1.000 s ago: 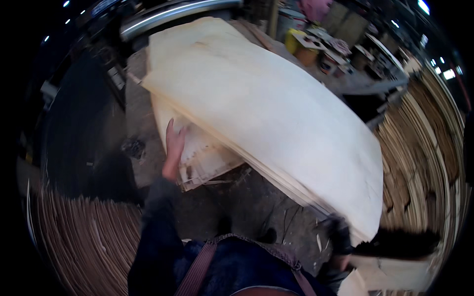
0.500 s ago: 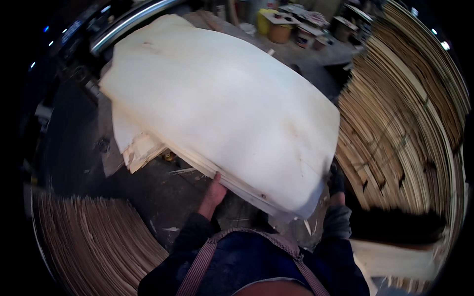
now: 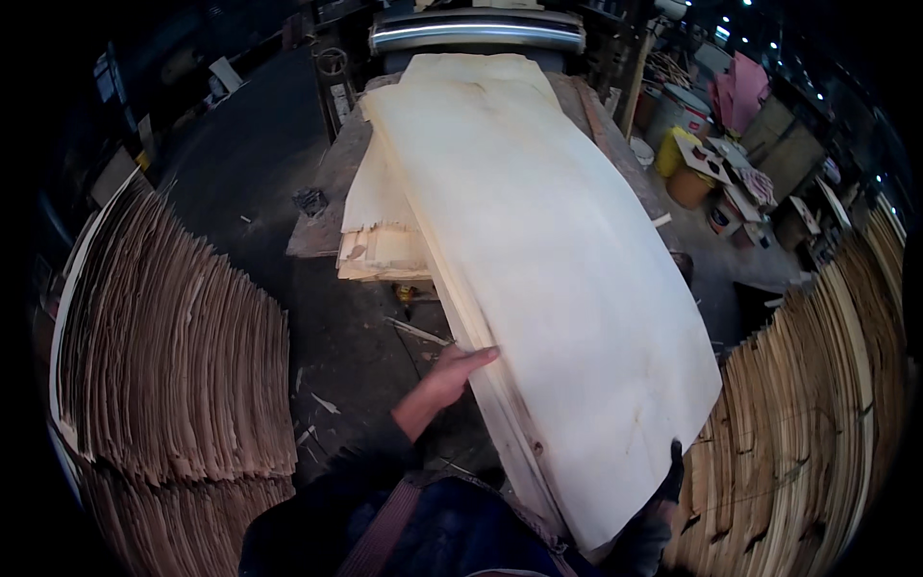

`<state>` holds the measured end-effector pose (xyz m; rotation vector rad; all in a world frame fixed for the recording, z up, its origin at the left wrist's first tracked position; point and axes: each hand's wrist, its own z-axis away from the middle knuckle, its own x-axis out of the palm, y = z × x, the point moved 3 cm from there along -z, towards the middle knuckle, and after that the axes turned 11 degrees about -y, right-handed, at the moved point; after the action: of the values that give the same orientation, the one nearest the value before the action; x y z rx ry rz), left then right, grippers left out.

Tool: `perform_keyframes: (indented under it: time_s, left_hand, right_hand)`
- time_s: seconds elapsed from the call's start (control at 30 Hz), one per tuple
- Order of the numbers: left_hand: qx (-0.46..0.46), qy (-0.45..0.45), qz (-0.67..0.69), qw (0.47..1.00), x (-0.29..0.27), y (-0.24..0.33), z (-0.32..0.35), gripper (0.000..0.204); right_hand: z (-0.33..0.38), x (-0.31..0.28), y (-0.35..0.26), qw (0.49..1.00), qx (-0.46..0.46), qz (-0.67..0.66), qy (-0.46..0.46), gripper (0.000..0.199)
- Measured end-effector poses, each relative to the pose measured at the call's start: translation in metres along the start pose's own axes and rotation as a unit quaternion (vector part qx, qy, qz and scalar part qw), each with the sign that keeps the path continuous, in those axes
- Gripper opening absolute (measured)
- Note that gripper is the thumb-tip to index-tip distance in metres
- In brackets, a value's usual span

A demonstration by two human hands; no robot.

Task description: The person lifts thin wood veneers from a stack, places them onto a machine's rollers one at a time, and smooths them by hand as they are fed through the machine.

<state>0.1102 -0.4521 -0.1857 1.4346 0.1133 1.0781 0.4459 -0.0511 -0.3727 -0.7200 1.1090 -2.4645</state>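
Veneer sheets (image 3: 548, 288), pale, lie in a thick stack running from the roller machine (image 3: 478, 29) down to the person's waist. Left hand (image 3: 452, 375) bare, fingers flat against the stack's left edge, not clenched. Right hand (image 3: 663, 486) gloved, gripping the near right corner from under. Darker veneer stacks (image 3: 183, 356) stand on both sides.

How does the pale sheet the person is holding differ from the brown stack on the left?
The pale sheet is cream, broad and lies flat on a pile, its face up; the brown stack is darker and shows only thin ragged edges. The left hand presses the sheet's side and the right hand, in a dark glove, grips its near corner; the stack is untouched. Both look like thin wood sheets.
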Motion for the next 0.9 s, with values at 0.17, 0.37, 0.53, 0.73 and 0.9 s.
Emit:
perform_keyframes:
  time_s: [0.17,0.37,0.53,0.73,0.9]
  left_hand:
    - [-0.26,-0.151,-0.231,0.926,-0.112,0.059,0.021,0.027]
    - [0.271,0.234,-0.76,0.542,-0.289,0.218,-0.096,0.032]
    - [0.133,0.119,-0.797,0.577,-0.329,0.194,-0.13,0.04]
    - [0.168,0.078,-0.759,0.624,-0.355,0.187,-0.14,0.04]
    - [0.216,0.019,-0.624,0.751,-0.369,0.19,-0.137,0.035]
  right_hand:
    - [0.062,0.022,-0.017,0.998,-0.038,0.0,0.042,0.052]
    - [0.151,0.09,-0.05,0.984,-0.129,0.011,0.126,0.052]
    - [0.206,0.177,-0.057,0.964,-0.193,0.015,0.184,0.052]
    - [0.214,0.286,-0.007,0.964,-0.193,-0.008,0.185,0.052]
    - [0.182,0.354,0.019,0.978,-0.166,-0.027,0.123,0.052]
